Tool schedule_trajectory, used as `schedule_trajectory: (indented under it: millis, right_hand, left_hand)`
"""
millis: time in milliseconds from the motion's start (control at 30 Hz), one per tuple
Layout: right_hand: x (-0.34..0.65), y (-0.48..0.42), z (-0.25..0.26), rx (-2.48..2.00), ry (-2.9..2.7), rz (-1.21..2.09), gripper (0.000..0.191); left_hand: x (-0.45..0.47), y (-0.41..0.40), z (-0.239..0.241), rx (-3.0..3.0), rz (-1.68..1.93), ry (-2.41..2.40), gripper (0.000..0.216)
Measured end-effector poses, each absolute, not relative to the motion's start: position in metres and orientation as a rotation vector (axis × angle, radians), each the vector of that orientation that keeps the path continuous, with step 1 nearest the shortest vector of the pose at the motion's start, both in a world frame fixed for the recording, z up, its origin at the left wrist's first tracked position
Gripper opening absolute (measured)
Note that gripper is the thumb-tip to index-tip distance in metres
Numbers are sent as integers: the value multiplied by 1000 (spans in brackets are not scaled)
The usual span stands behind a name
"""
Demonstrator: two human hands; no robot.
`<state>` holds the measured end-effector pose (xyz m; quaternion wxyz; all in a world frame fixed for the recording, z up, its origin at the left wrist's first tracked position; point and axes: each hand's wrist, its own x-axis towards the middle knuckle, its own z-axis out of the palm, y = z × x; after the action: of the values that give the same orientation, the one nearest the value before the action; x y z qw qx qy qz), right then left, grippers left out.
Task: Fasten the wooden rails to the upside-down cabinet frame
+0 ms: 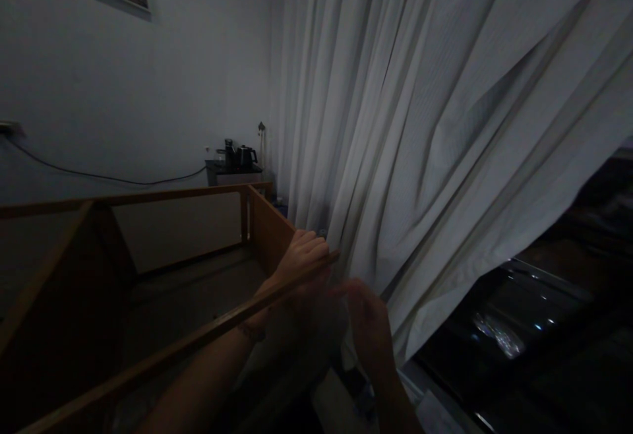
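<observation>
Fingers of the left hand (302,256) are curling over the open brown boxlike wooden frame (267,224) beside the pale pleated fabric curtain (346,124), apparently steadying it, while the right hand (368,318), grip too blurred to tell, is hanging near that curtain.

Open bay in wooden frame (188,191), left of centre: room for hand between divider (74,276) and end panel (270,224). Front rail (198,336) bars way diagonally, lower left to centre. Left hand (305,250) fills corner beyond it. Curtain (395,124) crowds right hand (364,312), centre right; narrow gap at rail tip.
</observation>
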<state>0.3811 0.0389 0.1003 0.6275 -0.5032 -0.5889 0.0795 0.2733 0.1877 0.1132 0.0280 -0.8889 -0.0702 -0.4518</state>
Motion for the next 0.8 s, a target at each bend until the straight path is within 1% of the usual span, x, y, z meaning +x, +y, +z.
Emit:
schedule_trajectory:
  millis: [67, 167, 267, 433, 667, 733, 800]
  right_hand:
    - [381, 39, 101, -1146, -1347, 208, 34]
    - [381, 39, 97, -1145, -1304, 267, 16]
    - [385, 38, 89, -1200, -1298, 181, 25]
    - [395, 42, 71, -1250, -1479, -267, 29]
    - [398, 51, 65, -1222, -1360, -322, 20]
    - [404, 52, 62, -1209, -1408, -457, 21]
    - [413, 54, 57, -1202, -1471, -700, 22]
  left_hand:
    - [274, 188, 113, -2735, -1397, -221, 26]
    - [275, 189, 111, -2704, -1428, -182, 27]
    - [274, 190, 111, -2699, -1457, -157, 29]
    - [273, 189, 111, -2739, -1420, -168, 27]
    - [274, 188, 112, -2741, -1418, -196, 25]
    - [274, 188, 113, -2738, -1429, -185, 26]
    - [274, 188, 113, -2739, -1434, -174, 25]
